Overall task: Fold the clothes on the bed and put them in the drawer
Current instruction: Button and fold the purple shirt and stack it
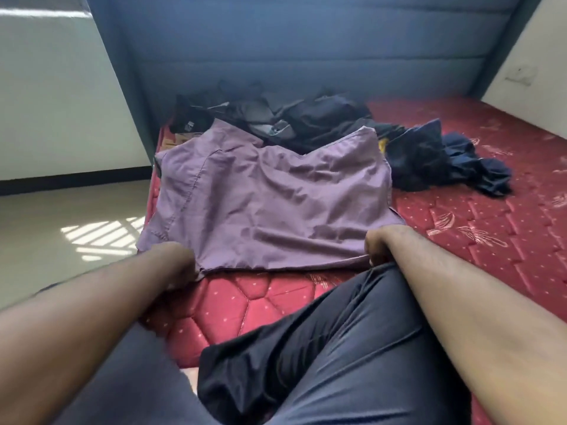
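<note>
My left hand and right hand each pinch a near corner of the wrinkled purple cotton garment, spread flat on the red quilted mattress so I can fold it cleanly; dark unfolded clothes wait beyond.

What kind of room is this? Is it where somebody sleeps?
Most likely a bedroom. There is a red quilted mattress with a padded blue headboard behind it, and a pile of dark clothes waiting while both hands grip a purple garment spread flat.
</note>
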The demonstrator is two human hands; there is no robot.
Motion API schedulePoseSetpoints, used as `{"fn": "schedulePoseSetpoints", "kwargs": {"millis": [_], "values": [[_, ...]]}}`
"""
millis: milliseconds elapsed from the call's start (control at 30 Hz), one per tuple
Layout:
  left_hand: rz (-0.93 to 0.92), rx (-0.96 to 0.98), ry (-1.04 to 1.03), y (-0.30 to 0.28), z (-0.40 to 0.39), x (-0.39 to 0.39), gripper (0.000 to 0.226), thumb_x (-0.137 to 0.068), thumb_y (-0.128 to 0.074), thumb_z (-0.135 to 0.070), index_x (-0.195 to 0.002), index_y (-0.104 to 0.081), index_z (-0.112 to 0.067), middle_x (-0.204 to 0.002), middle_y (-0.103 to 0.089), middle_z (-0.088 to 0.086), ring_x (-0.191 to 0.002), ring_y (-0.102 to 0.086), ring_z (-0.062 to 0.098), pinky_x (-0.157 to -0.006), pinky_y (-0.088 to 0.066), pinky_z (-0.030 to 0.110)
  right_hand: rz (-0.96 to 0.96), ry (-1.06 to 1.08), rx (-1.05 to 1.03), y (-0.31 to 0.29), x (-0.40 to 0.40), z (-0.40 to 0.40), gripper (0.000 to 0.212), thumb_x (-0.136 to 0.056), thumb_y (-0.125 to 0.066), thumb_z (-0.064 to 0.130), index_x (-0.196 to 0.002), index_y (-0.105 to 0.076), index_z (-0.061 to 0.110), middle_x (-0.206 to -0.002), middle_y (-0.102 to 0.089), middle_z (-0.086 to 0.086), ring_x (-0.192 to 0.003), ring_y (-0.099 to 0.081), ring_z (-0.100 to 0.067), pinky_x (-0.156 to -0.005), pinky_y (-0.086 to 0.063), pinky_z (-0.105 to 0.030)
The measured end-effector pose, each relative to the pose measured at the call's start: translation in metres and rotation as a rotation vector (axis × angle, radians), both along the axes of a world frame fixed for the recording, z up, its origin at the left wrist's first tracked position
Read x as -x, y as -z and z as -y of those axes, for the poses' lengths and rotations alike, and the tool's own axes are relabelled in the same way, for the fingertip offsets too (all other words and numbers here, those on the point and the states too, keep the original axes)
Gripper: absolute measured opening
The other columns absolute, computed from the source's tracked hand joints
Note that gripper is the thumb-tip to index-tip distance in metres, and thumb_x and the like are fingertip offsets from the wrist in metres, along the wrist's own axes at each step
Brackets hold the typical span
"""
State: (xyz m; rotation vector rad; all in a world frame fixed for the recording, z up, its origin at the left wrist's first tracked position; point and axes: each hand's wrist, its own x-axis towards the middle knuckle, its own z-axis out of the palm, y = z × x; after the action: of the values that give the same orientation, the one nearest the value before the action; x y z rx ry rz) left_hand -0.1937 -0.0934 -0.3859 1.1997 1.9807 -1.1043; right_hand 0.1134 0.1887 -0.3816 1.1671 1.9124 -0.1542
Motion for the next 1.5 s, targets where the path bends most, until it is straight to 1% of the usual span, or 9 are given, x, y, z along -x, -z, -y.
{"fn": "schedulePoseSetpoints", "kwargs": {"millis": [267, 400, 533, 800, 1000, 1100, 1200, 1400, 1500], "values": [[-0.021, -0.796, 0.101, 0.009, -0.066, -0.016, 0.034, -0.094, -0.049, -0.043, -0.125, -0.058, -0.031, -0.132, -0.059, 0.001, -0.122, -0.056, 0.027, -0.095, -0.049, 0.042, -0.149, 0.171, 0.134, -0.006, 0.025, 0.012, 0.045, -0.086, -0.068, 0.037, -0.126, -0.063, 0.017, -0.090, -0.069, 0.000, -0.076, -0.062, -0.016, -0.077, -0.052, -0.027], [0.159, -0.743, 0.094, 0.046, -0.091, -0.025, 0.062, -0.098, -0.038, -0.059, -0.154, -0.025, -0.035, -0.165, -0.014, 0.002, -0.152, -0.011, 0.026, -0.118, -0.013, 0.059, -0.079, 0.204, 0.181, 0.005, 0.022, 0.007, 0.053, -0.089, -0.054, 0.058, -0.101, -0.069, 0.008, -0.090, -0.068, -0.001, -0.090, -0.065, -0.023, -0.097, -0.047, -0.037], [0.232, -0.818, 0.106, 0.083, -0.100, -0.026, 0.092, -0.076, -0.007, -0.089, -0.155, 0.003, -0.043, -0.165, 0.014, -0.006, -0.152, 0.011, 0.021, -0.117, 0.007, 0.060, -0.550, -0.021, -0.138, 0.016, 0.035, 0.003, 0.020, -0.090, -0.057, 0.039, -0.086, -0.064, 0.020, -0.097, -0.066, -0.004, -0.100, -0.062, -0.027, -0.083, -0.048, -0.034], [0.190, -0.963, 0.102, 0.104, -0.095, -0.031, 0.091, -0.068, 0.008, -0.093, -0.151, 0.003, -0.054, -0.164, 0.010, -0.012, -0.153, 0.006, 0.021, -0.117, 0.001, 0.063, -0.562, 0.330, -0.251, 0.044, 0.014, -0.035, 0.041, -0.092, -0.053, 0.025, -0.132, -0.050, 0.028, -0.137, -0.042, -0.008, -0.128, -0.041, -0.036, -0.100, -0.040, -0.051], [0.195, -0.956, 0.101, 0.093, -0.134, -0.032, 0.105, -0.061, 0.011, -0.096, -0.152, -0.014, -0.050, -0.165, -0.007, -0.012, -0.153, 0.001, 0.018, -0.112, -0.005, 0.069, -0.795, -0.010, -0.105, 0.058, 0.043, -0.022, 0.067, -0.089, -0.060, 0.053, -0.149, -0.034, 0.038, -0.160, -0.023, 0.002, -0.147, -0.022, -0.025, -0.117, -0.024, -0.047], [0.180, -0.925, 0.091, 0.099, -0.134, -0.031, 0.096, -0.064, 0.005, -0.096, -0.151, 0.004, -0.055, -0.164, 0.003, -0.020, -0.153, 0.006, 0.016, -0.107, 0.000, 0.078, -0.537, 0.278, -0.090, 0.070, 0.011, -0.040, 0.086, -0.081, -0.042, 0.081, -0.151, -0.003, 0.049, -0.161, 0.009, 0.019, -0.151, 0.006, -0.025, -0.115, -0.005, -0.061], [0.167, -0.938, 0.010, 0.097, -0.131, -0.030, 0.098, -0.067, -0.001, -0.095, -0.153, 0.003, -0.050, -0.164, 0.008, -0.019, -0.152, 0.011, 0.019, -0.103, 0.004, 0.080, -0.496, 0.669, -0.317, 0.061, -0.007, -0.047, 0.073, -0.093, -0.033, 0.069, -0.155, -0.007, 0.039, -0.164, 0.011, 0.000, -0.148, 0.008, -0.039, -0.115, 0.001, -0.062], [0.227, -0.930, 0.197, 0.102, -0.131, -0.040, 0.105, -0.062, 0.014, -0.095, -0.154, 0.004, -0.045, -0.164, 0.007, -0.014, -0.153, 0.006, 0.017, -0.115, 0.008, 0.066, -0.572, -0.063, -0.023, 0.069, 0.066, 0.014, 0.088, -0.077, -0.035, 0.087, -0.146, 0.011, 0.057, -0.158, 0.026, 0.018, -0.148, 0.022, -0.021, -0.106, 0.008, -0.074], [0.219, -0.931, 0.092, 0.106, -0.102, 0.002, 0.107, -0.056, 0.016, -0.097, -0.151, 0.013, -0.048, -0.160, 0.017, -0.020, -0.151, 0.014, 0.013, -0.120, 0.009, 0.055, -0.457, 0.273, -0.019, 0.058, 0.029, -0.008, 0.118, -0.048, -0.043, 0.101, -0.141, 0.017, 0.061, -0.152, 0.033, 0.026, -0.145, 0.028, -0.021, -0.100, 0.002, -0.082]]}}
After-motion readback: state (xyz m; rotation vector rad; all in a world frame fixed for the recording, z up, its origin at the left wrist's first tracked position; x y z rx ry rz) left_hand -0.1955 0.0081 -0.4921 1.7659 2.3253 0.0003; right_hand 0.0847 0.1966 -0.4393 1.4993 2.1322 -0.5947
